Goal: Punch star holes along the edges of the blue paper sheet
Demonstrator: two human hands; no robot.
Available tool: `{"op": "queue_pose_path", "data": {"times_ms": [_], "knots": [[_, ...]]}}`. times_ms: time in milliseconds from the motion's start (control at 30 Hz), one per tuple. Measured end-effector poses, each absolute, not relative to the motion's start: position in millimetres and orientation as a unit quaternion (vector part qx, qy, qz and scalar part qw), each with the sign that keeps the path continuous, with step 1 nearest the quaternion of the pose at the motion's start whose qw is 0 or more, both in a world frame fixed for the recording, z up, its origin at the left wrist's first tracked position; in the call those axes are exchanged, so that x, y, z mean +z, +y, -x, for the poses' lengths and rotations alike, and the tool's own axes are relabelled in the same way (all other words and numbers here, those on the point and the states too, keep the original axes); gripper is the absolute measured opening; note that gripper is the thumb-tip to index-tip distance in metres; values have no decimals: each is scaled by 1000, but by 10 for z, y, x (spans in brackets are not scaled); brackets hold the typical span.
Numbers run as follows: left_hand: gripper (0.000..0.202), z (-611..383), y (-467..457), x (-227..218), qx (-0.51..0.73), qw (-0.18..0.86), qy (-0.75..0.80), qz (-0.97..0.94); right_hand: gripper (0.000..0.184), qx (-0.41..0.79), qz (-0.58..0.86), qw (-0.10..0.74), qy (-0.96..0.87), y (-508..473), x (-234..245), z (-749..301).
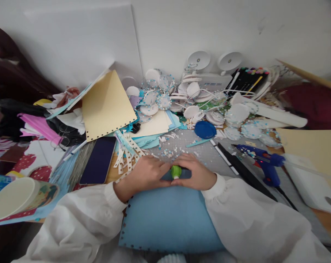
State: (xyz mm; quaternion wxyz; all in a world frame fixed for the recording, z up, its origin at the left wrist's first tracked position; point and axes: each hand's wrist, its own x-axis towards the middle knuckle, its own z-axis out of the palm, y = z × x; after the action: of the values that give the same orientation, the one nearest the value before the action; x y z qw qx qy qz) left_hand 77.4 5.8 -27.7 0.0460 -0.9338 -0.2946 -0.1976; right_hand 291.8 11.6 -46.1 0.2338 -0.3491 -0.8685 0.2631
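Both my hands meet over a small green punch (176, 171) at the far edge of a light blue paper sheet (168, 219) that lies in front of me. My left hand (145, 173) is curled round the punch from the left, thumb against it. From the right, my right hand (195, 171) closes on the same punch, fingers pressed together. Small white and blue paper bits (168, 149) lie scattered just beyond my fingers. White sleeves cover both forearms.
A dark phone (98, 160) lies at the left beside a paper cup (14, 197). A blue glue gun (264, 160) and black pens (236, 164) rest at the right. Beyond are a blue lid (205, 129), several white paper discs (193, 91) and a yellow sheet (106, 104).
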Motion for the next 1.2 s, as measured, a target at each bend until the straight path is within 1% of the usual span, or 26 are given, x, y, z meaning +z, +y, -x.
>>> {"op": "queue_pose_path", "data": {"times_ms": [100,233,367,700,833,1033,1200], "knots": [[43,-768,63,-280,-194,47,-291,936,40,255,349,231,-872,108,-459,-2913],[50,-760,73,-274,-191,59,-268,943,32,240,358,222,-875,78,-435,-2887],[51,-757,79,-275,-199,63,-252,945,26,202,360,216,-885,37,-419,-2854],[56,-858,65,-164,-130,24,-310,941,18,117,362,188,-905,1,-385,-2808],[53,-901,50,-183,-124,5,-316,941,16,102,361,175,-911,-3,-384,-2802],[48,-915,44,-223,-125,0,-296,947,13,103,349,190,-912,-17,-402,-2795],[49,-904,46,-246,-130,-7,-289,948,11,97,334,207,-914,-22,-432,-2797]]}}
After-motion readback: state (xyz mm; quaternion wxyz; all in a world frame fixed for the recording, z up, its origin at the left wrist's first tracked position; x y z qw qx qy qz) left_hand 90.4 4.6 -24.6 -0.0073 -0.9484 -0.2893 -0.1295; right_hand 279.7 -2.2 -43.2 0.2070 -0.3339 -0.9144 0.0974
